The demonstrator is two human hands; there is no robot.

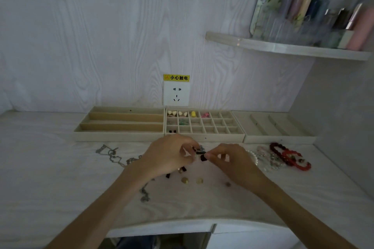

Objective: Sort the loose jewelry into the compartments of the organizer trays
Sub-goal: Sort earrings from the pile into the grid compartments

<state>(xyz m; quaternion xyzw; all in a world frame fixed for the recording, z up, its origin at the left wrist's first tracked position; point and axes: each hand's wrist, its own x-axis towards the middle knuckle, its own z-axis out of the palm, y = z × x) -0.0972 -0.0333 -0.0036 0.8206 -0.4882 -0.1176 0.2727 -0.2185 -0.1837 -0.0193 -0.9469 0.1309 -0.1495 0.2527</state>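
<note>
The white table (50,168) carries three beige trays (204,125), loose chains (113,155), bracelets (287,155) and small earrings (184,180).

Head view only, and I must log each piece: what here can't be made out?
- Dark piece pinched between left hand and right hand: fingers cover most of it, type unclear.
- Grid tray, front-left compartment: dark items too small to identify.
- Bracelet pile: pale strands overlap and blur, count unclear.
- Shelf bottles: blurred, cut by the right edge.
</note>
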